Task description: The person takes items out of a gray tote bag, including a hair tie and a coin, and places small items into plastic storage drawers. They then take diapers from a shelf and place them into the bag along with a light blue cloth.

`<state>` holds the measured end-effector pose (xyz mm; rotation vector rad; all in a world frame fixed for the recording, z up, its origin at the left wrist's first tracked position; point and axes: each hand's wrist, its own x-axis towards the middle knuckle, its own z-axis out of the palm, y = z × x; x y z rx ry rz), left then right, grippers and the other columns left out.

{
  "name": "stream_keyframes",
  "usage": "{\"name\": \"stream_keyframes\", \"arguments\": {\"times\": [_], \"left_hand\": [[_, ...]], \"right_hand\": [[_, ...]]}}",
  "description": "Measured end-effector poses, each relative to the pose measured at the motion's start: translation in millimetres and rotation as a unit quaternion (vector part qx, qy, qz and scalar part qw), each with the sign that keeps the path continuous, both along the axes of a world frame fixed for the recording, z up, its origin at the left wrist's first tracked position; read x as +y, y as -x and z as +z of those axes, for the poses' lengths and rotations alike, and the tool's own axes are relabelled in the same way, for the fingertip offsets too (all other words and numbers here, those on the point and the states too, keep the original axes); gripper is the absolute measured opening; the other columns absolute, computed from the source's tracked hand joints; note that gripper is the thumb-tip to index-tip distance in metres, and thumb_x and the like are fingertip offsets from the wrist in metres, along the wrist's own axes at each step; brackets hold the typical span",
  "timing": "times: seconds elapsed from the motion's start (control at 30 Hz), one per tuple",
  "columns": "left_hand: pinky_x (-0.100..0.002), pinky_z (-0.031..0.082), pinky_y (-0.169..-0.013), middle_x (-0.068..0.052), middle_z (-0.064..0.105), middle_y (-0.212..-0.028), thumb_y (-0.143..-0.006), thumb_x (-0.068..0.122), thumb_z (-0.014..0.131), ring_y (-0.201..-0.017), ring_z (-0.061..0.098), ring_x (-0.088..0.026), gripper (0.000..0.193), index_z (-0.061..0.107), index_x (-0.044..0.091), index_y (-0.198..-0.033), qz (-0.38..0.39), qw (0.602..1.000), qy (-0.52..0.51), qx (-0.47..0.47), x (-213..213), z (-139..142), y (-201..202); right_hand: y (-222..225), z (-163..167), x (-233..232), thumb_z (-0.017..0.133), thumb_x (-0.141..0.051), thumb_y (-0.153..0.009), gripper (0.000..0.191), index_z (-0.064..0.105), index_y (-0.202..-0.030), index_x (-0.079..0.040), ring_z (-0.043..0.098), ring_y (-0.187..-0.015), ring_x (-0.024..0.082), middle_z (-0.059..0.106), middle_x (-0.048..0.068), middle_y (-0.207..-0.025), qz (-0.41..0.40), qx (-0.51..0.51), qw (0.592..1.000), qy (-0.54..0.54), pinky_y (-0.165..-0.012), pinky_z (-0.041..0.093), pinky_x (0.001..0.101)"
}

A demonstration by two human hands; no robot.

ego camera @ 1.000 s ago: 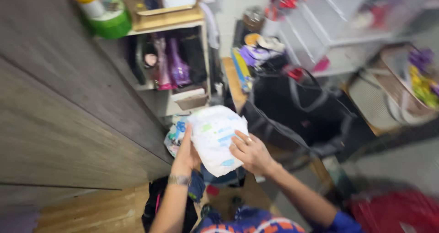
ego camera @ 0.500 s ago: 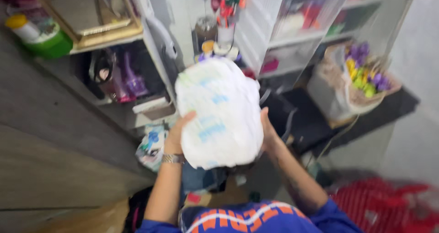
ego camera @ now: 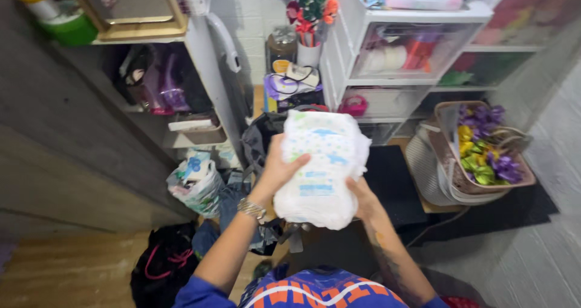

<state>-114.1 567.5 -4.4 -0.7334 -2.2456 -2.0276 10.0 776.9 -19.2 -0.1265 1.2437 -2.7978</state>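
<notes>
Head view: left hand (ego camera: pixel 275 172) raised, fingers wrapped over left edge of folded white diaper (ego camera: pixel 321 166); right hand (ego camera: pixel 362 198) cups it from below right, at chest height. Behind: dark bag (ego camera: pixel 260 135), white drawer unit (ego camera: pixel 411 54), flower basket (ego camera: pixel 484 157). Plastic bag (ego camera: pixel 196 184) lower left.

Between my left grip (ego camera: pixel 275 169) and right grip (ego camera: pixel 363 199) I hold a soft white pack (ego camera: pixel 321 166), pillow-shaped, printed with blue and green spots and a blue label patch low on its front. Down left of it, on the floor by the shelf leg, sits a crumpled plastic bag package (ego camera: pixel 195 184), white with blue and green print. A yellow-capped white bottle (ego camera: pixel 37 0) stands on the shelf top at far left, its label too blurred to tell.
</notes>
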Motion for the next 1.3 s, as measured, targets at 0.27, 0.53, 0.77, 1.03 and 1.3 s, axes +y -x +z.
{"name": "stream_keyframes", "arguments": {"times": [0.27,0.53,0.77,1.03,1.3], "left_hand": [[-0.025,0.044,-0.073,0.001,0.054,-0.091,-0.105,0.021,0.073,-0.085,0.047,-0.009,0.024,0.056,0.004,-0.102,-0.076,0.988,-0.107,-0.084,40,-39,25],[-0.03,0.058,-0.085,-0.001,0.064,-0.097,-0.103,0.025,0.051,-0.092,0.065,-0.011,0.016,0.052,0.011,-0.095,-0.223,0.813,-0.387,-0.374,18,-51,64],[-0.036,0.055,-0.087,-0.012,0.063,-0.114,-0.094,0.022,0.07,-0.104,0.062,-0.02,0.038,0.043,0.01,-0.119,-0.186,0.907,-0.203,-0.318,23,-38,58],[-0.04,0.046,-0.111,-0.016,0.041,-0.138,-0.079,0.023,0.086,-0.133,0.044,-0.027,0.086,0.037,0.008,-0.148,-0.19,0.972,0.026,-0.135,9,0,44],[-0.042,0.043,-0.104,-0.016,0.051,-0.122,-0.08,0.022,0.091,-0.118,0.047,-0.026,0.075,0.051,0.004,-0.141,-0.103,0.983,0.064,0.136,67,34,37]], "right_hand": [[-9,-19,32,0.081,-0.03,-0.088,0.093,0.029,-0.158,0.003,0.05,-0.138,0.038,0.048,0.024,-0.152,-0.029,0.053,0.998,0.01,-0.11,0.047,0.0526],[-14,-63,54,0.073,-0.036,-0.092,0.085,0.033,-0.157,0.002,0.056,-0.132,0.037,0.047,0.025,-0.15,-0.051,-0.038,0.991,0.119,-0.108,0.048,0.0512],[-5,-68,48,0.077,-0.022,-0.088,0.084,0.032,-0.156,0.0,0.057,-0.13,0.035,0.053,0.022,-0.145,-0.078,-0.002,0.997,-0.027,-0.106,0.049,0.0514],[2,-31,0,0.076,-0.02,-0.087,0.083,0.033,-0.155,0.001,0.056,-0.134,0.034,0.053,0.021,-0.149,-0.07,-0.017,0.996,0.052,-0.11,0.05,0.05],[-11,28,26,0.071,-0.025,-0.086,0.085,0.032,-0.158,0.0,0.055,-0.136,0.034,0.052,0.02,-0.15,-0.108,0.032,0.993,0.034,-0.113,0.047,0.0473]]}}
